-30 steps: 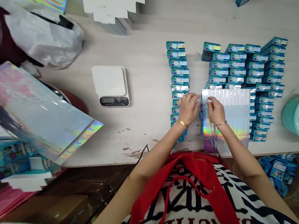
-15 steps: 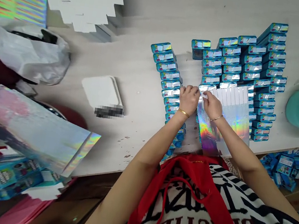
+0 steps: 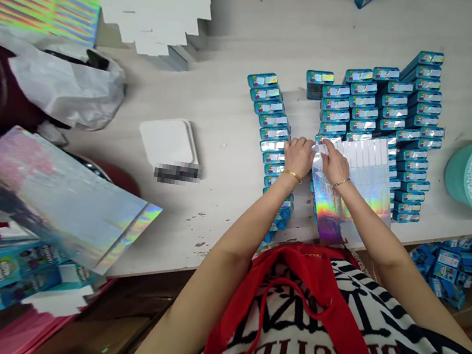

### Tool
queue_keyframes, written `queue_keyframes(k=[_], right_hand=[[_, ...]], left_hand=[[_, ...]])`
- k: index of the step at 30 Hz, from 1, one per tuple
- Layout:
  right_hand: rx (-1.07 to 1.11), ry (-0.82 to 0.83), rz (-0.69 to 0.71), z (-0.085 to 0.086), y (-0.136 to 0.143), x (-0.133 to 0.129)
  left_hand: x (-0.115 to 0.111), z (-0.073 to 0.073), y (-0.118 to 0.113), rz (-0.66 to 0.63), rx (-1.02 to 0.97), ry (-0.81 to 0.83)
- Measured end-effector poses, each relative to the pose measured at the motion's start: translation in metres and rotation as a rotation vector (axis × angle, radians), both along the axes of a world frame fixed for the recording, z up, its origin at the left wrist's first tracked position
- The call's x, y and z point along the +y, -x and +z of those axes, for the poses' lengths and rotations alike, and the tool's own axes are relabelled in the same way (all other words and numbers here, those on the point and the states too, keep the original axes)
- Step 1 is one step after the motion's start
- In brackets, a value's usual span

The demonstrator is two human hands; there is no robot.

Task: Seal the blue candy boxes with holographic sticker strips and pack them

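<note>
Grips of left hand (image 3: 298,158) and right hand (image 3: 336,166) have drawn closer, so both work at one corner of the holographic sheet (image 3: 372,173), over blue boxes (image 3: 365,103) by the near edge of the surface (image 3: 225,101); whether pinching, I cannot tell.

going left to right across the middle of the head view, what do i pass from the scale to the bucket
white scale → left row of blue boxes → left hand → silvery sheet → teal bucket

Left hand (image 3: 299,159), right hand (image 3: 336,166) at shiny sheet (image 3: 372,172); blue boxes (image 3: 268,108) alongside.
</note>
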State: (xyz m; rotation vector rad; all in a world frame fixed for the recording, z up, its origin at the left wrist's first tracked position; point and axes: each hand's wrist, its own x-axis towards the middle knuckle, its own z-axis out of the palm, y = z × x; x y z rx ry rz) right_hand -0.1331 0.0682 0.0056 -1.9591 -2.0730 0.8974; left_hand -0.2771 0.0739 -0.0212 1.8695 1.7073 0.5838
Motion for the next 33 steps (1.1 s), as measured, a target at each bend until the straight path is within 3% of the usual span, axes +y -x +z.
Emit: queue_keyframes(k=[4,12,18,22,25,29,31,33], right_hand=[[-0.009,0.024,0.010,0.005,0.001,0.002],[-0.086,0.120,0.051,0.011,0.004,0.026],[-0.055,0.115,0.078,0.002,0.004,0.043],[-0.008,0.068,0.065,-0.007,0.002,0.043],[-0.002,0.074,0.052,-0.011,0.001,0.043],[0.038,0.065,0.028,-0.006,0.000,0.043],[0.136,0.029,-0.005,0.001,0.001,0.034],[0.305,0.014,-0.075,0.011,0.004,0.016]], left_hand=[[0.016,-0.001,0.004,-0.072,0.025,0.014],[0.016,0.006,0.012,-0.143,-0.010,-0.067],[0.016,0.003,0.010,-0.186,-0.084,-0.048],[0.004,0.006,0.008,-0.160,-0.154,-0.070],[-0.020,0.019,0.005,-0.182,-0.109,-0.063],[-0.070,0.054,0.006,-0.208,-0.065,-0.023],[-0.093,0.073,0.012,-0.083,-0.172,-0.003],[-0.109,0.087,0.020,0.157,-0.389,0.028]])
